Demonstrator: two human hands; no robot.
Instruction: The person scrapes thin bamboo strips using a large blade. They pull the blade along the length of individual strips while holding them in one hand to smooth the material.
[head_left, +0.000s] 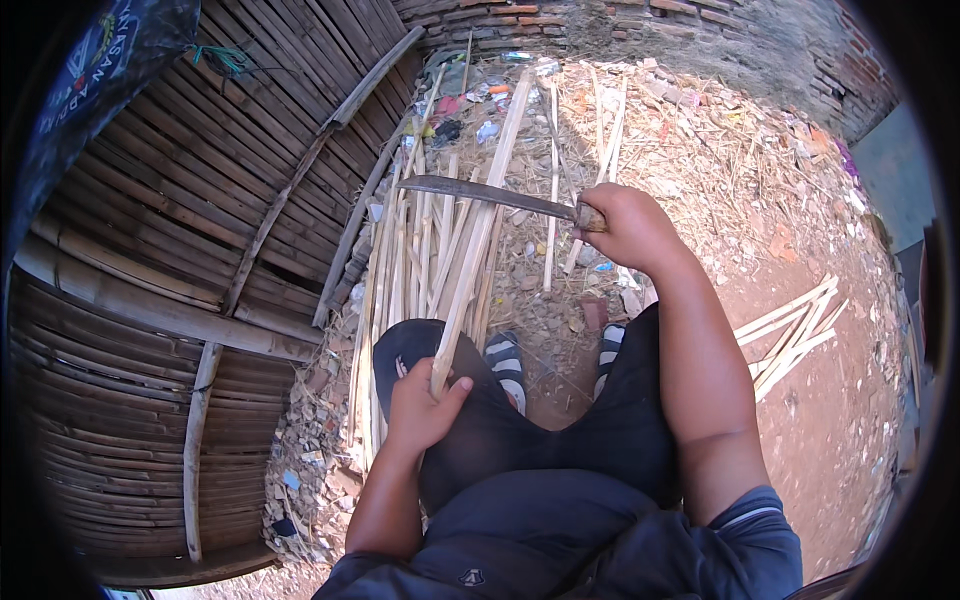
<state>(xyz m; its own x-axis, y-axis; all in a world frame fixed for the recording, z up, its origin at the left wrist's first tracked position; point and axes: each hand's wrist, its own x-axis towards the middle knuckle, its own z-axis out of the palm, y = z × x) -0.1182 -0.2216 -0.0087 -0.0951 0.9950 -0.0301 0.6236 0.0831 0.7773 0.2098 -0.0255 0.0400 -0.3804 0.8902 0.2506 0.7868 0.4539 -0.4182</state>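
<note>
My right hand [632, 228] grips the handle of a machete [490, 194], its long dark blade pointing left. The blade crosses over a long pale bamboo strip [487, 222]; whether it touches the strip I cannot tell. My left hand [424, 402] is closed round the near end of that strip, beside my left knee. From there the strip slants away toward the far wall. Under and beside it, several more bamboo strips [398, 270] lie lengthwise on the ground to the left.
A slatted bamboo wall [140, 150] stands close on the left, with a brick wall [600, 28] at the far end. Rubble and dry straw [720, 160] cover the ground. Short strips [795, 335] lie in a pile at the right. My sandalled feet [507, 365] are between the strips and that pile.
</note>
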